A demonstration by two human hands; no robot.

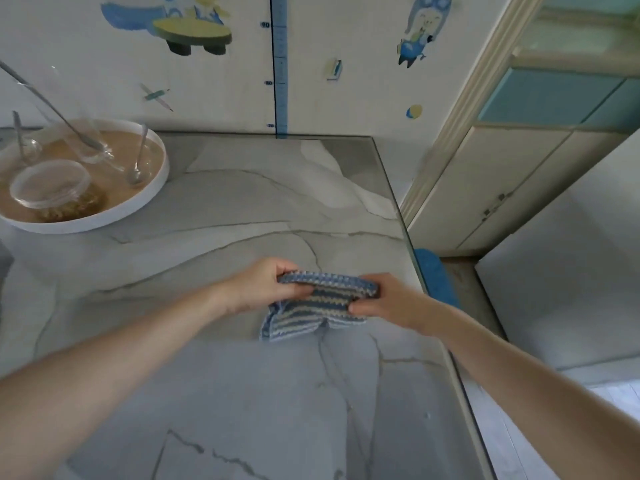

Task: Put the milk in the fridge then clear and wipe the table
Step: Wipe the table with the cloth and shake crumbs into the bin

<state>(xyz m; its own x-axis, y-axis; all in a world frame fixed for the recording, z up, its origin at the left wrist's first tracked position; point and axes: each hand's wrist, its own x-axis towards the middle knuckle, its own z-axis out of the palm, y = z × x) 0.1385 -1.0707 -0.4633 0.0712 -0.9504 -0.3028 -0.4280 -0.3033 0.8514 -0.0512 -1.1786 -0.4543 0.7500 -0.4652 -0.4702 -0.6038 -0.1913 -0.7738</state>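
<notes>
Both hands, left hand (258, 284) and right hand (388, 303), pinch the striped cloth (318, 306) by its top corners, fingers curled around the fabric, holding it just above the table (242, 209) near its right edge.

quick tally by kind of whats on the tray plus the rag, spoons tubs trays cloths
spoons: 3
lidded clear tub: 1
white round tray: 1
striped cloth: 1
total: 6
The clear glasses on the tray are too blurred to count.
</notes>
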